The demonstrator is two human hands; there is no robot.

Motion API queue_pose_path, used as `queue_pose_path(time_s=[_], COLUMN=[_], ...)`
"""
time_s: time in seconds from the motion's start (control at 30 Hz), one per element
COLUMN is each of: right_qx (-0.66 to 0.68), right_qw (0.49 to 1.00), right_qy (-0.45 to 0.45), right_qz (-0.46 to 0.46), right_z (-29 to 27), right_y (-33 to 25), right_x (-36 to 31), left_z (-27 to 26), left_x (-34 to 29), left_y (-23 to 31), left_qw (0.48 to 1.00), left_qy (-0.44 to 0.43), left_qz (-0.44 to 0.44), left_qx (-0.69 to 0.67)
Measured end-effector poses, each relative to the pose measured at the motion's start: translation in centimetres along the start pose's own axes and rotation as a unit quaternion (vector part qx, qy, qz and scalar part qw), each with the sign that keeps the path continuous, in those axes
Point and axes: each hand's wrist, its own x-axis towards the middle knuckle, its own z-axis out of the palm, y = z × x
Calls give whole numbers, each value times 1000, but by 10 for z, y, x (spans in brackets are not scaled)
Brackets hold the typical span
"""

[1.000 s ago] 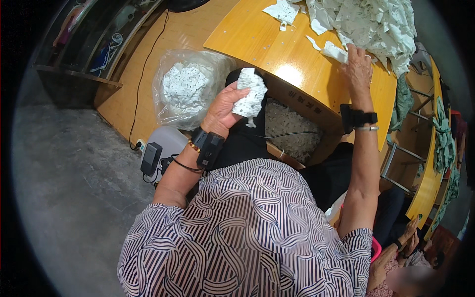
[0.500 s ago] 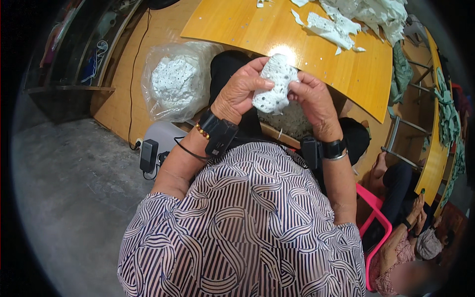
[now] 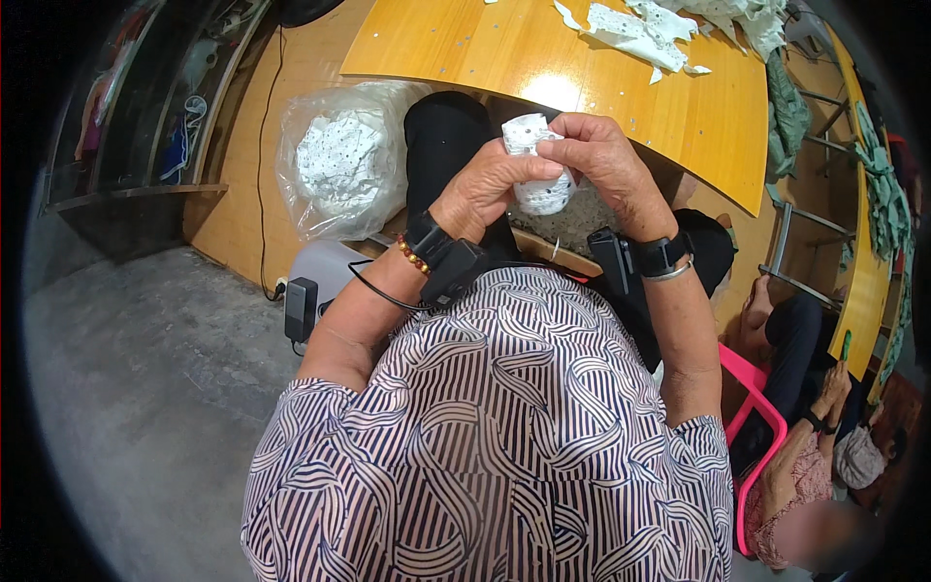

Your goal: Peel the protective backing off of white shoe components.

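A white piece of thin sheet material with dark spots or holes (image 3: 525, 131), folded or rolled into a narrow bundle, is held up between both hands over my lap. My left hand (image 3: 482, 184) closes round its lower left side, with the thumb lying across the front. My right hand (image 3: 599, 163) pinches the bundle from the right, thumb and fingers at its middle. The fingers behind the bundle are hidden. Below the hands, an open box or drawer (image 3: 529, 244) holds small greyish bits that I cannot make out.
A clear plastic bag (image 3: 291, 175) of spotted white pieces stands to the left. Torn white sheets (image 3: 635, 34) lie on the yellow wooden table (image 3: 436, 48) ahead. Green strips (image 3: 881, 175) hang at the right. A co-worker (image 3: 790, 475) sits at lower right beside a pink chair frame (image 3: 761, 388).
The white piece has gone from a broad, flatter shape to a narrower folded or rolled one. My right hand has moved in over its front, and my left thumb now crosses it lower down.
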Motion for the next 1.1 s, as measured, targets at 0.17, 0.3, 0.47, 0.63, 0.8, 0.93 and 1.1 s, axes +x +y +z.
queue_pose_path(time_s=[0.17, 0.3, 0.47, 0.63, 0.8, 0.93, 1.1], right_qx=[96, 123, 65, 49, 25, -145, -500], right_qw=[995, 991, 995, 996, 998, 988, 855], right_qy=[33, 6, -41, -26, -10, 19, 60], right_qz=[12, 55, 63, 69, 58, -44, -124], right_z=[-6, -4, -2, -9, -14, -18, -30], right_y=[20, 24, 31, 36, 33, 39, 62], right_x=[-7, -24, -27, -26, -26, -22, -18], left_z=[-7, -22, -29, -20, -27, -23, -26], left_x=[-4, -2, 1, -1, -7, -10, -12], left_y=[0, -11, -12, -9, -14, -21, -25], left_qw=[996, 994, 986, 976, 995, 989, 991], left_qy=[55, 76, 83, 117, 50, 40, -15], left_qz=[-70, -50, -35, -40, -65, -131, -105], left_qx=[29, -55, -143, -177, -63, 48, -85])
